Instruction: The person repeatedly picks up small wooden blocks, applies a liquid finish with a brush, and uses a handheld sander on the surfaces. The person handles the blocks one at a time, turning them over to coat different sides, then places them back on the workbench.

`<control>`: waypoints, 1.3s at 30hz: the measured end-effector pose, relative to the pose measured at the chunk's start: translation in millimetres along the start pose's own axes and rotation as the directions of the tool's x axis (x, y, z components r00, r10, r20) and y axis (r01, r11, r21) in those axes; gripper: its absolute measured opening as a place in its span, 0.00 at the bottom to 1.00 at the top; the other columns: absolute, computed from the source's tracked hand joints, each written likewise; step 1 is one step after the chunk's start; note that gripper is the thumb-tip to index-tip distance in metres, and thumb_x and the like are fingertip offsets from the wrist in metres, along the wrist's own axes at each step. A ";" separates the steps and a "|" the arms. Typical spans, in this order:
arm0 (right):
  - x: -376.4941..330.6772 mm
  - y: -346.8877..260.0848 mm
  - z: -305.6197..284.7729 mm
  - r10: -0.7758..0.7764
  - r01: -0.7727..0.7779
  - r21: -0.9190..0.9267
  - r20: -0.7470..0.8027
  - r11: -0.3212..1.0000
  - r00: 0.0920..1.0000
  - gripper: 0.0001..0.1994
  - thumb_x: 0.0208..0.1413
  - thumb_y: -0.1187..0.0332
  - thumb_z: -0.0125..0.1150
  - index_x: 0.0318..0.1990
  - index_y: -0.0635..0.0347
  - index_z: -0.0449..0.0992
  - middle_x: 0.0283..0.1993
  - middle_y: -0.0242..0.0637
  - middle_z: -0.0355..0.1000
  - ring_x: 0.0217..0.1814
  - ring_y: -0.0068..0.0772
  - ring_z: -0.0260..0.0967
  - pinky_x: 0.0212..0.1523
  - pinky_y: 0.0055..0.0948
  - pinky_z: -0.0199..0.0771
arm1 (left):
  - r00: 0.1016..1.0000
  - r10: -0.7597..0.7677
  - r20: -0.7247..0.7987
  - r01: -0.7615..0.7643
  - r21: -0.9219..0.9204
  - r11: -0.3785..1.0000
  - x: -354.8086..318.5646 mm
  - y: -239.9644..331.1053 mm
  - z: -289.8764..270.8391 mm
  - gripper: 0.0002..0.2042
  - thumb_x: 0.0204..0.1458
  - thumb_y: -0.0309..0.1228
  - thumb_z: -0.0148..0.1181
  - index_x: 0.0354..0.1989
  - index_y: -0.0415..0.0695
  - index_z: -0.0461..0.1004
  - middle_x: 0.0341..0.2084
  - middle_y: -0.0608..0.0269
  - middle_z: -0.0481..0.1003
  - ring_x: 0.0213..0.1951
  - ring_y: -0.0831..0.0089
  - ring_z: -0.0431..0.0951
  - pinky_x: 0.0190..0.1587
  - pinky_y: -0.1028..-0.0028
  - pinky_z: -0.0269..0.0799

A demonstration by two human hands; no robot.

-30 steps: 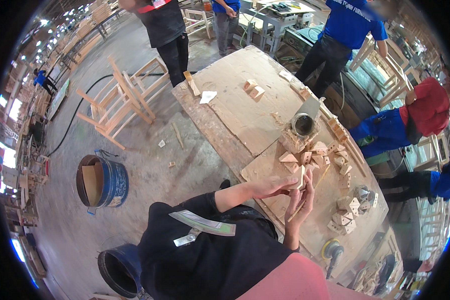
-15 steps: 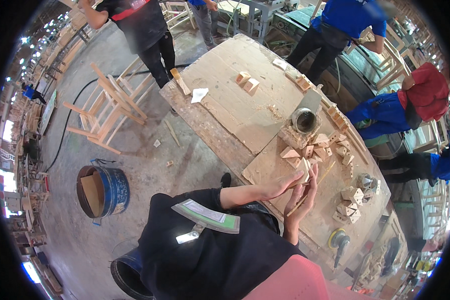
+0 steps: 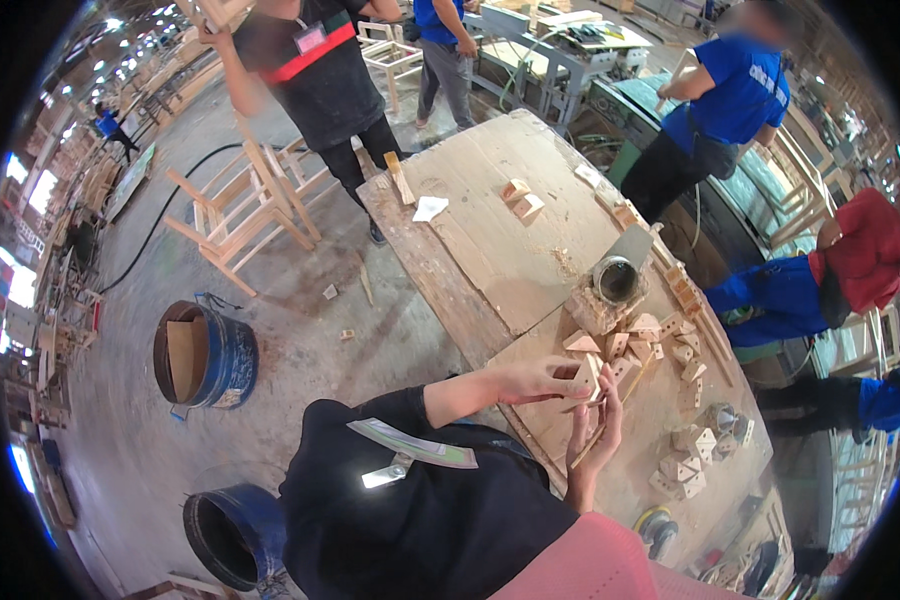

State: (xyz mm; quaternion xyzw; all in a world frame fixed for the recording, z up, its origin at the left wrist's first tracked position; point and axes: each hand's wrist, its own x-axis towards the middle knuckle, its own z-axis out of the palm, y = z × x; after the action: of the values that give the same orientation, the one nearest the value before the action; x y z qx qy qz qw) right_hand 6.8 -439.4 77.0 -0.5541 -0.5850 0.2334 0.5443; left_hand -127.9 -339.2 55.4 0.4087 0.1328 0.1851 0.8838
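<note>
**A:** What's that grip doing?

**B:** The left hand (image 3: 538, 381) is closed up, thumb and fingers pinching a wooden block (image 3: 589, 376) from its left side. The right hand (image 3: 601, 428) is half curled, fingertips up against the block's other side, with a thin stick (image 3: 587, 447) lying across it. Can't tell how tightly that one's held.

**A:** Why both hands on one little block?

**B:** My guess: two sides steady it better, and tucking the stick in the palm frees the fingertips. The block is up off the table (image 3: 470, 225), just over its near edge, probably so a face can be seen or reached.

**A:** And the clutter?

**B:** Just beyond the hands there's a heap of drilled blocks (image 3: 645, 327), likely parked there for short reach. Next to it a metal tin (image 3: 618, 280) leans on a chunky base (image 3: 592, 311), mouth towards the person, handy if they need what's inside (too dark to tell). A second cluster of blocks (image 3: 682, 470) sits off to the right, maybe kept as a separate batch, with a round sander (image 3: 656, 527) nearer the body. Further out, a blue bucket (image 3: 238, 360) stands on the floor at left.
</note>
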 end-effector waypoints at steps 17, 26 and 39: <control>-36.7 43.0 -119.9 0.195 -0.171 0.137 -0.189 0.976 0.962 0.23 0.69 0.60 0.31 0.64 0.64 0.54 0.62 0.49 0.63 0.66 0.39 0.59 0.59 0.36 0.62 | 0.956 0.016 -0.294 -0.103 -0.284 0.953 24.0 -56.3 45.5 0.26 0.54 0.33 0.61 0.58 0.37 0.61 0.53 0.59 0.69 0.55 0.72 0.71 0.58 0.71 0.66; -44.4 47.8 -127.6 0.292 -0.167 0.273 -0.523 0.947 0.801 0.32 0.67 0.46 0.28 0.57 0.65 0.68 0.43 0.39 0.69 0.44 0.29 0.68 0.49 0.30 0.70 | 0.996 -0.024 -0.091 0.003 -0.227 0.974 56.4 -39.5 37.0 0.29 0.51 0.31 0.63 0.60 0.39 0.58 0.52 0.62 0.68 0.54 0.73 0.69 0.57 0.72 0.66; 0.6 29.1 -65.9 0.350 -0.229 0.272 -0.590 0.935 0.728 0.15 0.64 0.70 0.47 0.54 0.70 0.69 0.47 0.44 0.74 0.50 0.31 0.73 0.47 0.26 0.72 | 0.982 0.144 -0.120 -0.164 -0.174 0.971 21.7 8.1 -38.7 0.30 0.51 0.34 0.60 0.61 0.37 0.58 0.54 0.58 0.68 0.56 0.70 0.69 0.58 0.69 0.64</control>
State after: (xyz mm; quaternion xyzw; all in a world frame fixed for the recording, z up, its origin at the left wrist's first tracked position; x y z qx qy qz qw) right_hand 77.4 -452.6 71.4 -0.6329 -0.2515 0.1686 0.7126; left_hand -125.2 -298.9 35.4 0.3243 0.1301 0.2861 0.8922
